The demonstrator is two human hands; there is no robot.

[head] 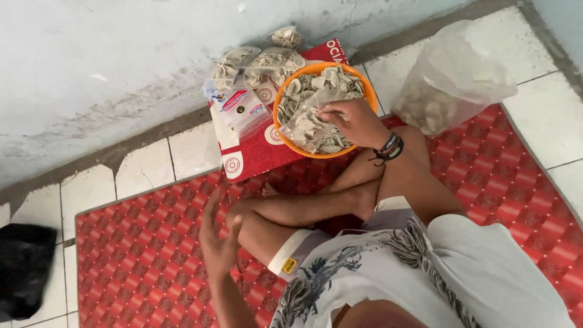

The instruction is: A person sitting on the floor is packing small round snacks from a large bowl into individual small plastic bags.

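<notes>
I sit cross-legged on a red patterned mat [139, 255]. An orange bowl [280, 97] in front of my legs is full of small round spiral-marked snacks. My right hand [358, 124], with dark bands on the wrist, reaches into the bowl and grips a small clear plastic bag [306, 124] partly filled with the snacks. My left hand [218, 240] hovers by my left knee, fingers apart and holding nothing.
Several filled clear snack bags [258, 61] lie on a red flat cardboard box [261, 152] by the wall, next to a stack of white labels [240, 109]. A large clear plastic sack [455, 79] stands at right. A black bag [24, 267] lies at far left.
</notes>
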